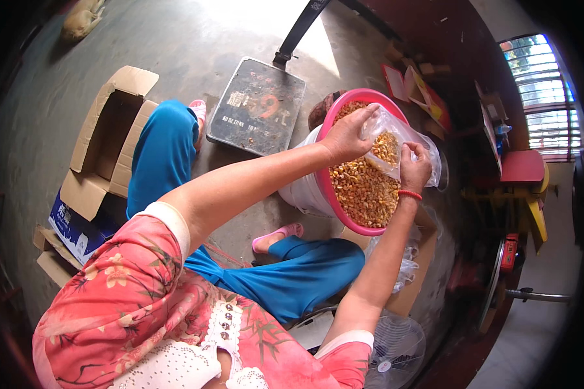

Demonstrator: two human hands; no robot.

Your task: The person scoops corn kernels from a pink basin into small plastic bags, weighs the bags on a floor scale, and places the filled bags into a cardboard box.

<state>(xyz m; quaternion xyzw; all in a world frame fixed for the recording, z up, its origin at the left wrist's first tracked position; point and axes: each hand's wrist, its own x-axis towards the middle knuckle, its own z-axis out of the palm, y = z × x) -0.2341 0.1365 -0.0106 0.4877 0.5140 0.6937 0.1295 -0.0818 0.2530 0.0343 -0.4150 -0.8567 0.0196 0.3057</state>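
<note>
A pink-rimmed basin (pixel 328 194) full of dried corn kernels (pixel 365 197) rests on a white bucket or sack (pixel 301 189), right of centre. Over the corn, my left hand (pixel 349 135) grips one side of a clear plastic bag (pixel 426 143) between thumb and fingers. My right hand (pixel 415 167), below a red bracelet (pixel 410 195), pinches the bag's near side. Corn kernels (pixel 385 147) lie in the bag, which is tilted above the basin. The bag's far end hangs past the basin's right rim.
A platform scale (pixel 257 104) stands left of the basin. An open cardboard box (pixel 90 189) sits beside my left knee, near a blue carton (pixel 70 228). Clear plastic bags (pixel 406 272) lie in a carton below the basin, near a fan (pixel 394 350). An animal (pixel 80 22) lies at far left.
</note>
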